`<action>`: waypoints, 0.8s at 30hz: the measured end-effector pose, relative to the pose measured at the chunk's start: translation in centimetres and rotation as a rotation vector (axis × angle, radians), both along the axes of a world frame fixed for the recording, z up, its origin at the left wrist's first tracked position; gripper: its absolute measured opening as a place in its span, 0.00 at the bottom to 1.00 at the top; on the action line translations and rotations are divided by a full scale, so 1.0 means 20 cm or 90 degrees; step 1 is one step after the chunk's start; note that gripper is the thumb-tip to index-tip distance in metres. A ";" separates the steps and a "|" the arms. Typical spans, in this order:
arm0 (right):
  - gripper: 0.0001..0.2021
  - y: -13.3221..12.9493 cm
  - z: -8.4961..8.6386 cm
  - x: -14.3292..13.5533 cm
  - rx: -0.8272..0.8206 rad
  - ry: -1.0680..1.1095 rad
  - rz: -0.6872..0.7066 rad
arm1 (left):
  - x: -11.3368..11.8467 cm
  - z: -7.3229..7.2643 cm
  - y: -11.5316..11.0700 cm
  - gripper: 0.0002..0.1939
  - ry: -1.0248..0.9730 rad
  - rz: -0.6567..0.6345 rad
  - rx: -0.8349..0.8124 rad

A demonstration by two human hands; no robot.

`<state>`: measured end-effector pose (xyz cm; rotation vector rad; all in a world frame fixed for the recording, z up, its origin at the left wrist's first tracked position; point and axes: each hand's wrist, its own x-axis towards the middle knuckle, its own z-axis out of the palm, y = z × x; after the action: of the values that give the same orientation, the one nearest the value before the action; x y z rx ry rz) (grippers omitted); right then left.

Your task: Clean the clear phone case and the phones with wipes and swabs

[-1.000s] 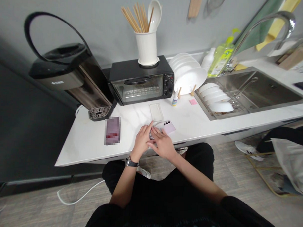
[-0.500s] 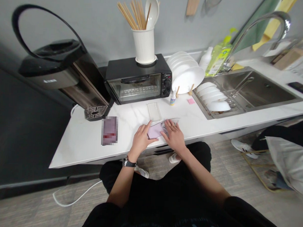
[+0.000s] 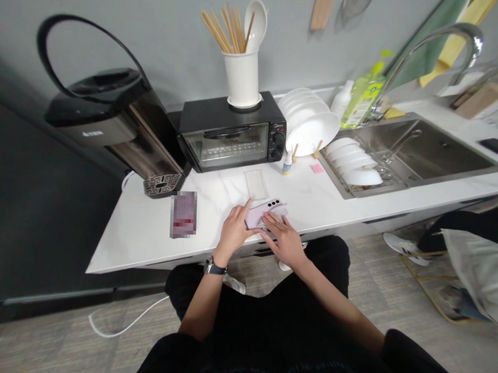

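A lilac smartphone (image 3: 256,213) lies face down near the counter's front edge, its dark camera lenses showing at the right end. My left hand (image 3: 233,225) grips the phone's left end between thumb and fingers. With fingers together, my right hand (image 3: 286,239) presses a thin whitish cloth (image 3: 279,210) against the phone's back; the palm side is hidden. Just behind the phone lies a clear phone case (image 3: 255,184). A small white bottle (image 3: 287,165) with a blue and yellow label stands farther back, left of a pink square (image 3: 317,168).
A blurred-out purple item (image 3: 183,214) lies to the left, before a black dispenser (image 3: 163,184). A toaster oven (image 3: 230,145) bearing a utensil holder (image 3: 242,80) stands behind. Racked plates (image 3: 312,129) and a sink (image 3: 445,171) are to the right. Someone's shoe (image 3: 402,249) shows below.
My right hand has slid toward the near edge with the cloth, uncovering the phone's camera lenses. My left hand keeps its hold on the phone. The view has shifted slightly.
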<state>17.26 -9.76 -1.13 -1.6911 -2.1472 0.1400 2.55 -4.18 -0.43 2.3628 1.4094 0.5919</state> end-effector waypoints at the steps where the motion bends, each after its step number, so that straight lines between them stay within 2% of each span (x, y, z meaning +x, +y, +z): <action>1: 0.20 0.01 0.00 0.04 0.002 -0.004 -0.022 | 0.00 0.00 0.00 0.33 0.000 0.001 0.002; 4: 0.20 0.07 -0.02 0.11 0.015 -0.018 -0.078 | 0.01 0.01 -0.01 0.36 0.000 0.004 0.000; 7: 0.22 0.14 -0.02 0.09 0.032 -0.027 -0.091 | 0.01 0.01 -0.01 0.35 -0.007 0.005 0.003; 11: 0.23 0.16 -0.03 -0.07 0.042 -0.024 -0.019 | 0.00 0.00 -0.01 0.30 -0.021 -0.005 0.008; 14: 0.23 0.11 -0.02 -0.17 0.036 -0.014 0.034 | 0.00 -0.02 0.00 0.30 -0.027 -0.010 0.001; 16: 0.23 0.07 -0.02 -0.18 0.025 -0.006 0.056 | -0.01 -0.02 0.00 0.30 -0.026 -0.005 -0.007; 19: 0.22 0.02 -0.02 -0.10 0.010 0.003 0.058 | 0.00 -0.03 0.01 0.32 -0.028 -0.006 -0.008; 24: 0.20 0.04 -0.02 0.10 0.013 -0.002 -0.057 | 0.01 -0.03 0.01 0.35 -0.042 -0.015 -0.005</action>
<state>19.16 -8.93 -1.55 -1.7742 -2.0639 0.0893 2.68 -3.91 -1.00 2.3282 1.3505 0.6507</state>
